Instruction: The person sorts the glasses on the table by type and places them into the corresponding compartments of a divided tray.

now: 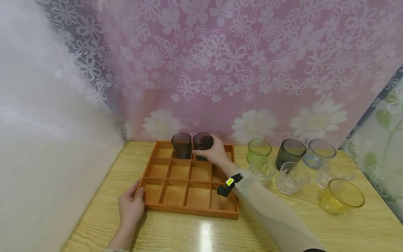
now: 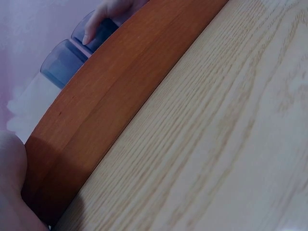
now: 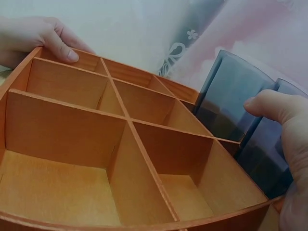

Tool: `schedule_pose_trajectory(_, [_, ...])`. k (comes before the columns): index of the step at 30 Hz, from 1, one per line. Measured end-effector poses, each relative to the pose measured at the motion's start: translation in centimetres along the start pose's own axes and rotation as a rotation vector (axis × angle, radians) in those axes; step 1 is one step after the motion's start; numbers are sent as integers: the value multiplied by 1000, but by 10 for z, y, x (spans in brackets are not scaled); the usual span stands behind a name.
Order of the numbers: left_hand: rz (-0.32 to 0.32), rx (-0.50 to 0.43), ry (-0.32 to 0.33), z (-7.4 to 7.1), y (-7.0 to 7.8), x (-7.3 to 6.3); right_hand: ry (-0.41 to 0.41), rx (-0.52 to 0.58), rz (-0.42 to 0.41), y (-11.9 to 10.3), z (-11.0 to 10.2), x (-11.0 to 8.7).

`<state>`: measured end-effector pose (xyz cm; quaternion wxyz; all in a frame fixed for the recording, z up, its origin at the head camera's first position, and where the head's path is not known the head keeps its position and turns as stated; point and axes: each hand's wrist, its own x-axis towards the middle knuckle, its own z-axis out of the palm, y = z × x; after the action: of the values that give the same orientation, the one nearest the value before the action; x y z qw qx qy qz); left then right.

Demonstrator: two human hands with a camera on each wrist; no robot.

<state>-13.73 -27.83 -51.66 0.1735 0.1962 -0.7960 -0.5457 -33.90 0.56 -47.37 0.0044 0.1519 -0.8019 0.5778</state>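
Observation:
A wooden divided tray (image 1: 192, 210) lies on the table. My left hand (image 1: 131, 206) grips its left side near the front corner, thumb over the rim in the right wrist view. In the tray's back row, my right hand (image 1: 218, 153) holds a dark glass (image 1: 200, 142) between thumb and fingers, in the third compartment from the left. Close beside it, a second dark glass (image 1: 182, 148) stands upright in the second compartment. Both glasses also show past the tray wall (image 2: 103, 101) in the left wrist view. The right hand's fingers are mostly hidden behind the glass.
Right of the tray stand a green glass (image 1: 259, 150), a dark grey glass (image 1: 289, 154), a bluish glass (image 1: 319, 154), a yellow glass (image 1: 341, 197) and several clear glasses, one of them a clear glass (image 1: 292, 179) near the right forearm. A floral curtain (image 1: 204, 87) hangs behind.

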Motion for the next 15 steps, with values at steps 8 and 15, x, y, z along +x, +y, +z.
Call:
schedule_pose_trajectory(8, [18,0,10,3,1,-2,-34,-17,18,-5,-9,-6])
schedule_pose_trajectory(15, [8,16,14,1,1,-3,-86,-3,19,-16,-25,-13])
